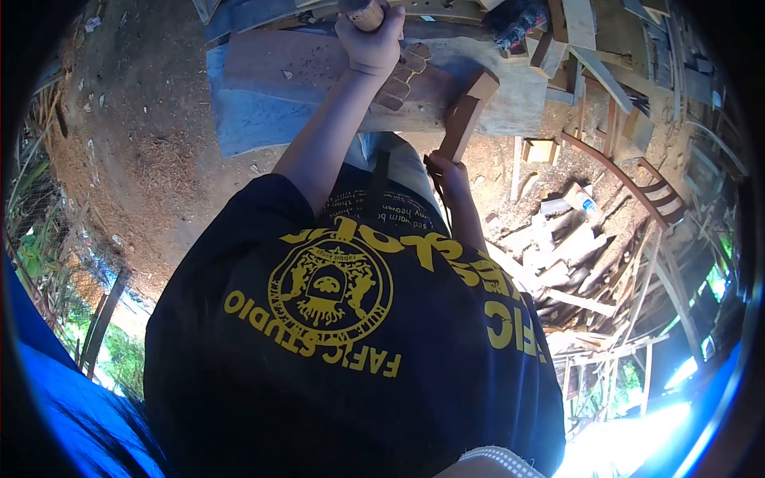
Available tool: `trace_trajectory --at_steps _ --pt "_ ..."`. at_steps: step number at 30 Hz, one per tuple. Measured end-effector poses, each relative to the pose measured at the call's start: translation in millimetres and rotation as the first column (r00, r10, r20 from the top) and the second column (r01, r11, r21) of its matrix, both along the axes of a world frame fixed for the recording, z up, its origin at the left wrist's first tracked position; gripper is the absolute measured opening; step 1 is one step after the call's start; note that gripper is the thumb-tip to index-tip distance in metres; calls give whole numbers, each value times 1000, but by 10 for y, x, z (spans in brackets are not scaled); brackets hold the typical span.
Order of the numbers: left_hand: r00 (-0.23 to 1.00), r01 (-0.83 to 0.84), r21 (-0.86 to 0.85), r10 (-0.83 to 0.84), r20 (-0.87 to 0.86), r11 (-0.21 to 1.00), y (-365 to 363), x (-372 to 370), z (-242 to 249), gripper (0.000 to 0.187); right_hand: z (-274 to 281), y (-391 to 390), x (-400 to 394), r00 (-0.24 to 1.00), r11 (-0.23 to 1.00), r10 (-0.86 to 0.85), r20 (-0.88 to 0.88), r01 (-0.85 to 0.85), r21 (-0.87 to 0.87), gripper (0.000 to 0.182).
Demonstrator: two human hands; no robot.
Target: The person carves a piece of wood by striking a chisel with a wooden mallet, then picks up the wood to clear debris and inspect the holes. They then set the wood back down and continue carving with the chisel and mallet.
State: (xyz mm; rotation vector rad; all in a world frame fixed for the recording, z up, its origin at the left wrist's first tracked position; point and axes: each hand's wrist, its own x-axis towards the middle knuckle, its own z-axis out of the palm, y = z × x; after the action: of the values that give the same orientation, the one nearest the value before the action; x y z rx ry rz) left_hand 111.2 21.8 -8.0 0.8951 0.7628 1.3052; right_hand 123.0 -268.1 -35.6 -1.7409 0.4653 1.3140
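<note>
My left hand [370, 46] is closed round a thick, round-ended wooden piece [365, 16] at the top centre, above a wooden board [295, 60]. The lower part of that piece is hidden by the hand. Just right of my left wrist, several thin carved wooden shapes [405, 77] lie on the board. My right hand [450, 171] grips the lower end of a long, squared brown wooden piece [468, 115], near the front edge of the board. The piece tilts up to the right, with its thicker end over the board.
Wood offcuts [550, 52] and a dark bundle [516, 24] lie at the upper right. Past the board, a curved wooden frame [625, 179], a small wooden block [541, 151] and a heap of scrap wood [570, 251] rest on the ground. Bare soil [151, 151] shows at left.
</note>
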Motion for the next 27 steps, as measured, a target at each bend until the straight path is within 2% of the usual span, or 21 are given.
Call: trace_trajectory --at_steps 1,5,7,10,14,16,20,22,26,27 --pt "999 -19 64 22 -37 998 -3 -1 63 23 24 -19 -12 1000 1000 8 -3 -8 -10 32" --pt "995 8 49 -3 -99 999 -9 -35 150 23 44 -109 -46 999 999 32 -9 -32 -16 29" --pt "1000 26 95 -25 -10 995 -18 -43 132 23 76 -140 -57 999 999 35 -8 -35 -17 29" --pt "1000 4 132 -2 -20 991 -35 -50 89 21 113 -184 -54 999 999 49 5 -49 -22 27" --pt "997 -39 123 47 -62 992 -90 -28 124 20 104 -262 -3 991 991 121 56 -118 -59 29" --pt "995 -81 80 76 61 993 -116 -8 146 19 36 -321 13 992 994 105 65 -102 -44 30" --pt "995 -66 77 60 82 995 -151 -17 148 20 -82 -423 67 991 994 112 69 -110 -28 33" --pt "999 -42 211 48 -25 977 -143 -31 75 20 -14 -408 79 991 994 108 75 -107 -15 32" --pt "998 -46 164 53 -39 985 -179 4 -58 18 -2 -436 124 985 991 131 114 -131 -10 36" --pt "976 -40 309 103 -192 950 -166 -12 -53 19 41 -407 135 984 991 134 116 -134 -8 36"
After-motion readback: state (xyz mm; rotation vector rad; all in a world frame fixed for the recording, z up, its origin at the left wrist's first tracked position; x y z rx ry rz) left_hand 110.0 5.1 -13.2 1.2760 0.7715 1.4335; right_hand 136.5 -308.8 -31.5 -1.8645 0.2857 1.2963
